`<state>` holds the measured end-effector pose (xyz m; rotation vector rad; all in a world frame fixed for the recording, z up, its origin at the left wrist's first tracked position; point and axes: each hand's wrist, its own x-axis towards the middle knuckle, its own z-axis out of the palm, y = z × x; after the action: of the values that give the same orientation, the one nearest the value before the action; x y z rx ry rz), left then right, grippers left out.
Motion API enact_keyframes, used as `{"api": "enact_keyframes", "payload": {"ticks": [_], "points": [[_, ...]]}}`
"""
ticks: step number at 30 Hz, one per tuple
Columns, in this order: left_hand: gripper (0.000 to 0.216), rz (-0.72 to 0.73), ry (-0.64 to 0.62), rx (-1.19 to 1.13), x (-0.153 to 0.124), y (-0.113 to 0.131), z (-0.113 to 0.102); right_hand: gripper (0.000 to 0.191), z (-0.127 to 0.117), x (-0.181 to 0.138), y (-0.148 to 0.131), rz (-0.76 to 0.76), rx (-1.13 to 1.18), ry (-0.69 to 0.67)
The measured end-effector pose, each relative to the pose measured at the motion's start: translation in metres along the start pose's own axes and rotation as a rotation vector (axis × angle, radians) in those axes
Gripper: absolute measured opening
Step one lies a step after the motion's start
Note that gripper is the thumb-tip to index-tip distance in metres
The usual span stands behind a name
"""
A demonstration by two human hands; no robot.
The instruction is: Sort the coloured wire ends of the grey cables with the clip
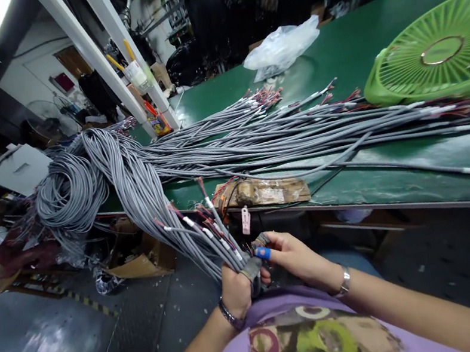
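Observation:
My left hand (235,288) is closed around a thick bundle of grey cables (154,208) with stripped red and white wire ends sticking up. My right hand (292,254) is next to it, its thumb and forefinger pinched at the bundle's end; a blue finger cot (263,252) covers one fingertip and grey tape wraps another. More grey cables (282,131) lie stretched along the green workbench (381,180) and coil off its left end (68,193).
A green fan grille (436,52) lies on the bench at right, a clear plastic bag (280,46) farther back. A worn wooden block (265,192) sits at the bench's front edge. White posts (105,59) stand at left. Cardboard and scraps litter the floor.

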<state>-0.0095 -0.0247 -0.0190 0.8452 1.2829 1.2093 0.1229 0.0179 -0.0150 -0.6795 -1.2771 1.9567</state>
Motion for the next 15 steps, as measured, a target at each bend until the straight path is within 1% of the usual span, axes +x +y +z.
{"api": "enact_keyframes", "payload": {"ticks": [2, 4, 9, 12, 15], "points": [[0.026, -0.031, -0.074, 0.032, 0.0, 0.001, -0.002, 0.027, 0.001, 0.001, -0.004, 0.011, -0.021, -0.036], [0.027, -0.033, -0.082, 0.031, -0.001, 0.002, -0.003, 0.026, 0.001, 0.002, -0.005, 0.021, -0.024, -0.041], [0.028, 0.064, 0.061, -0.055, 0.0, 0.0, 0.001, 0.026, 0.005, 0.005, 0.0, 0.029, 0.006, 0.062], [0.031, 0.074, 0.126, -0.107, 0.001, 0.0, 0.005, 0.028, 0.005, 0.008, 0.003, 0.036, 0.001, 0.112], [0.033, 0.06, 0.162, -0.155, 0.003, 0.002, 0.007, 0.029, 0.003, 0.01, 0.007, 0.032, -0.002, 0.172]]}}
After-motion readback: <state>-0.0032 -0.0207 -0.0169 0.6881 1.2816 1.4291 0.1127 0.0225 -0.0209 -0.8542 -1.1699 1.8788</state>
